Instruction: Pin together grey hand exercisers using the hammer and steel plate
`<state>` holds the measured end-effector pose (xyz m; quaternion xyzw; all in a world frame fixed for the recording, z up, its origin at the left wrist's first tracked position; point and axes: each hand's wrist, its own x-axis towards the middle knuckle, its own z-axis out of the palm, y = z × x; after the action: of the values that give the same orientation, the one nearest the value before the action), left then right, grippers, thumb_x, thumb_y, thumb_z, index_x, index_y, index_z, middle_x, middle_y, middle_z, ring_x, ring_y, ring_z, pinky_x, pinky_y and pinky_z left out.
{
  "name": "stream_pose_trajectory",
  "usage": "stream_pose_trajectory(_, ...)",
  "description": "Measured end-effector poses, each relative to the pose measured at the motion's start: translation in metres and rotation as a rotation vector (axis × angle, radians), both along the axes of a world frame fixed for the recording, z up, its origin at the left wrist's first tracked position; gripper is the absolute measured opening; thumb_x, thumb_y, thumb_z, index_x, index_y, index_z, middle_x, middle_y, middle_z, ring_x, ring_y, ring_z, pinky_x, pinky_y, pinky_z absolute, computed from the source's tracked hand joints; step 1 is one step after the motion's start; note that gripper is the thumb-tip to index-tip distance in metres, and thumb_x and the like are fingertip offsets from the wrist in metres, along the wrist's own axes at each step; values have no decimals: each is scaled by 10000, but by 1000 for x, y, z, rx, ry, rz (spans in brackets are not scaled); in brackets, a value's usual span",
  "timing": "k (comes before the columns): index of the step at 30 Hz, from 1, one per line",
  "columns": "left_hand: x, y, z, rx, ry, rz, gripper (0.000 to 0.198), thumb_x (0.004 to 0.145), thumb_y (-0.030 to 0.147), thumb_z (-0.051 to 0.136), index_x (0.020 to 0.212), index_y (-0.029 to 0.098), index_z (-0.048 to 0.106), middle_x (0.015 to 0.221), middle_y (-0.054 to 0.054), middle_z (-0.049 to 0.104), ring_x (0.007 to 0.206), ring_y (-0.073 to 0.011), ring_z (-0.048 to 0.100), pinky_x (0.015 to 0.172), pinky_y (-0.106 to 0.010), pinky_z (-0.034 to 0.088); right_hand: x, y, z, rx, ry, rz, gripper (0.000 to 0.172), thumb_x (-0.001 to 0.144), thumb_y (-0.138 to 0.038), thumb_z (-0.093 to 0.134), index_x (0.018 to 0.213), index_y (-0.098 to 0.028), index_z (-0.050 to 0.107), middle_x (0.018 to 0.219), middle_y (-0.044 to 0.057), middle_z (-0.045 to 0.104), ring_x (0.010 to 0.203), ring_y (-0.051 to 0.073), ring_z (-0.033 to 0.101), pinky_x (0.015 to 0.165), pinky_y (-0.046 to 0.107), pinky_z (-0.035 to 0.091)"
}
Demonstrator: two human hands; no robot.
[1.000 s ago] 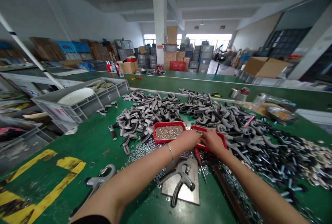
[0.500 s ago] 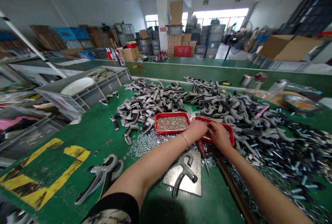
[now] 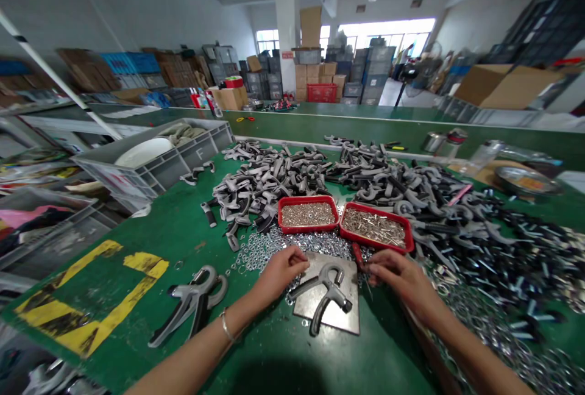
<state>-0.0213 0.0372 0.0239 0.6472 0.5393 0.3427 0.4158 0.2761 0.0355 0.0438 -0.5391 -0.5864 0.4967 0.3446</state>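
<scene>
On a metal plate (image 3: pixel 348 313) lies a grey and black hand grip strengthener (image 3: pixel 331 290) with a coiled spring. My left hand (image 3: pixel 282 272) hovers by the plate's upper left edge, fingers curled and thumb against fingertips; anything inside is too small to make out. To the plate's right, my right hand (image 3: pixel 398 274) pinches its fingertips together beside a red-handled screwdriver (image 3: pixel 357 255); what they hold, if anything, cannot be seen. Beyond the hands stand a red tray of tiny fittings (image 3: pixel 280 217) and a red tray of small metal pins (image 3: pixel 408 241).
Loose nuts (image 3: pixel 265 250) lie scattered behind the plate. Grey handle pieces (image 3: pixel 256 185) are heaped behind the trays, with black-handled bolts (image 3: pixel 516 261) at right. Another grip strengthener (image 3: pixel 194 300) rests at left, near yellow tape (image 3: pixel 98 328). A grey crate (image 3: pixel 183 160) stands farther back.
Both hands have come back from the right red tray toward me. My left hand moved to the plate's left side, my right hand beside the screwdriver. The tray of pins is uncovered.
</scene>
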Motion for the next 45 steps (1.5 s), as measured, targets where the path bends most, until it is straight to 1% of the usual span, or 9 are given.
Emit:
stream_pose_trajectory(6, 4, -18, -4, -67, -70, 84, 222, 851, 392, 595, 798, 178, 624, 738, 1, 636, 712, -170, 575, 662, -260, 417, -49, -7, -28, 40, -110, -32, 308, 846, -478, 615, 790, -175, 625, 672, 8, 657, 563, 172, 617, 565, 288, 485)
stream_pose_trajectory(15, 17, -20, -12, -20, -20, 66, 182, 856, 342, 618, 790, 173, 639, 825, -19, 631, 805, -181, 581, 741, -284, 421, -52, 4, -57, 161, -268, -47, 314, 907, -483, 512, 771, -205, 564, 641, 7, 593, 558, 186, 567, 517, 285, 456)
stream_pose_trajectory(21, 32, -17, -18, 122, 88, 29, 144, 876, 273, 637, 771, 176, 615, 856, -18, 613, 868, -186, 570, 813, -302, 423, -55, 4, -56, 349, -459, 84, 259, 933, -417, 500, 795, -220, 594, 868, 77, 636, 878, 271, 598, 850, 410, 467)
stream_pose_trajectory(27, 52, -14, -27, 247, 329, -2, 156, 885, 225, 645, 749, 177, 586, 866, -29, 599, 910, -204, 558, 872, -343, 430, -11, -12, -44, 495, -711, 91, 331, 946, -377, 474, 1197, -188, 579, 1181, 156, 603, 1106, 325, 547, 993, 484, 421)
stream_pose_trajectory(32, 56, -12, -33, 329, 509, -36, 144, 915, 246, 620, 801, 159, 601, 880, -52, 614, 909, -221, 568, 862, -363, 451, 48, -49, -51, 463, -1208, 6, 288, 932, -435, 455, 880, -187, 592, 925, 179, 639, 878, 360, 577, 791, 502, 485)
stream_pose_trajectory(35, 59, -12, -33, 497, 722, -169, 131, 942, 239, 575, 883, 131, 620, 925, -87, 622, 932, -256, 564, 861, -404, 448, 61, -54, -55, 357, -1125, 23, 300, 920, -462, 463, 730, -237, 516, 791, 127, 628, 788, 318, 597, 706, 436, 488)
stream_pose_trajectory(38, 60, -11, -34, 643, 846, -333, 113, 953, 196, 541, 933, 122, 624, 938, -82, 619, 927, -256, 562, 857, -410, 449, 56, -50, -45, 339, -897, -48, 289, 909, -495, 444, 783, -240, 497, 776, 89, 625, 719, 270, 611, 669, 391, 486)
stream_pose_trajectory(42, 58, -9, -36, 631, 825, -321, 156, 972, 261, 532, 932, 138, 618, 952, -67, 615, 938, -238, 565, 851, -375, 462, 26, -54, -14, 231, -579, -16, 296, 945, -475, 392, 1066, -223, 490, 908, 78, 674, 756, 240, 652, 682, 350, 504)
stream_pose_trajectory(45, 58, -9, -34, 610, 800, -304, 165, 986, 248, 499, 920, 149, 613, 953, -66, 616, 957, -233, 568, 873, -368, 459, 3, -62, 0, 185, -537, 107, 272, 982, -445, 345, 1106, -240, 473, 996, 93, 679, 834, 248, 665, 738, 356, 492)
